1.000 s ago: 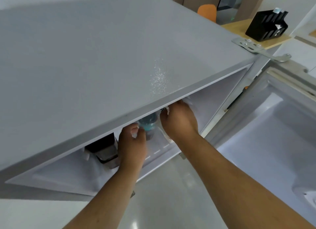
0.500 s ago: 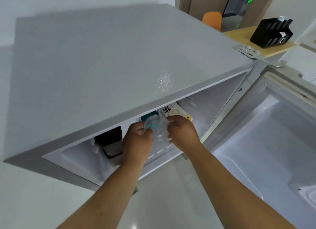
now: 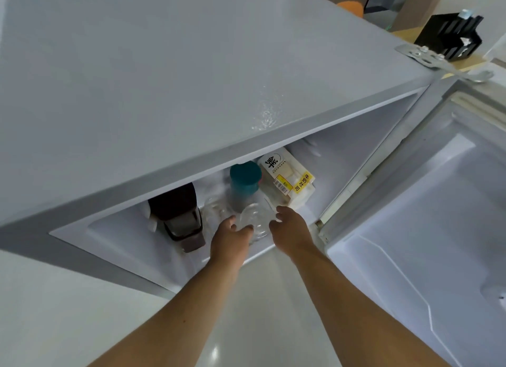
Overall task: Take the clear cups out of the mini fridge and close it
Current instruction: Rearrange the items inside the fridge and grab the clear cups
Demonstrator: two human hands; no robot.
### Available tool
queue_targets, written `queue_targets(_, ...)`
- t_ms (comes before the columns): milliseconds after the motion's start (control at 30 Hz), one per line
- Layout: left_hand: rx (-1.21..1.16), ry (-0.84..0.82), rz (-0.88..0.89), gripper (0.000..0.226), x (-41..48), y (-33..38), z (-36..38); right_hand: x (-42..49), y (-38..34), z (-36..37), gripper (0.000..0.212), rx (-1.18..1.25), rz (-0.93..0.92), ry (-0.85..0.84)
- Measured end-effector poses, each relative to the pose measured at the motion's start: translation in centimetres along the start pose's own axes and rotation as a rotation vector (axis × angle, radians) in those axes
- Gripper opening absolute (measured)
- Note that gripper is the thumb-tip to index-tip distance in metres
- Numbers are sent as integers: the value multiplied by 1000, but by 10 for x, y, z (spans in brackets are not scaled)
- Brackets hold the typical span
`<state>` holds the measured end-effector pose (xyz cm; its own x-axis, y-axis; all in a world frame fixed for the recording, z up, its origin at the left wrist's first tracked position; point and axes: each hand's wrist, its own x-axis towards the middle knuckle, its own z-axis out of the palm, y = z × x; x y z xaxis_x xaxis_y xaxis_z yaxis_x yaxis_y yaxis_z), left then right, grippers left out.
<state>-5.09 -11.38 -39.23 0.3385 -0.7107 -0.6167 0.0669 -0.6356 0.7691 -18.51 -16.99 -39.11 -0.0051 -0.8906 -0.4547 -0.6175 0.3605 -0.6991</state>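
Both hands hold one clear cup at the mini fridge shelf's front edge — left hand and right hand fingers grasping its sides; door open.

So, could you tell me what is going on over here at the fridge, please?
A person is reaching into the open mini fridge with both bare hands. The left hand and right hand are closed around a clear cup at the front of the shelf. Another clear cup seems to sit just to its left, beside a dark bottle; a teal-lidded container and a milk carton stand behind. The door is wide open.
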Motion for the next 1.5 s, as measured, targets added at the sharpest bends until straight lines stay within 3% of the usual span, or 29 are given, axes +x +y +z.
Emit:
queue_targets(133,49,39,-10,72,-7,-21,-14,-5,7,9,60,-51,-34,23)
queue_targets(233,17,32,-35,57,-12,-35,-22,-12,7,14,59,-166,-108,75)
queue_targets(333,-21,21,-58,34,-19,-45,-24,-27,-1,25,47,-335,-398,211)
queue_targets(400,-109,34,-77,20,-18,-48,-24,-31,-13,37,43,-426,-613,188)
queue_targets(467,-256,16,-136,23,-16,-47,-26,-28,-30,53,52,-525,-712,116)
queue_targets(567,-291,45,-97,26,-15,-46,-28,-14,-56,75,81,-637,-677,0)
queue_targets(633,-254,112,-53,25,-15,-45,-31,-3,-68,83,87,-709,-602,-59)
queue_targets(800,-543,37,-60,29,-9,-34,-28,-3,-72,75,63,-732,-669,-15)
queue_targets(967,-611,62,-47,23,-15,-32,-24,-35,-46,41,63,-656,-840,142)
queue_targets(1167,-395,20,-41,22,-16,-25,-10,-34,-18,12,61,-564,-645,145)
queue_targets(1300,-223,-4,-90,44,-2,-26,-10,-23,-13,16,62,-574,-570,120)
queue_targets(1500,-445,-145,-213,62,15,-20,0,-9,-11,15,66,-625,-580,175)
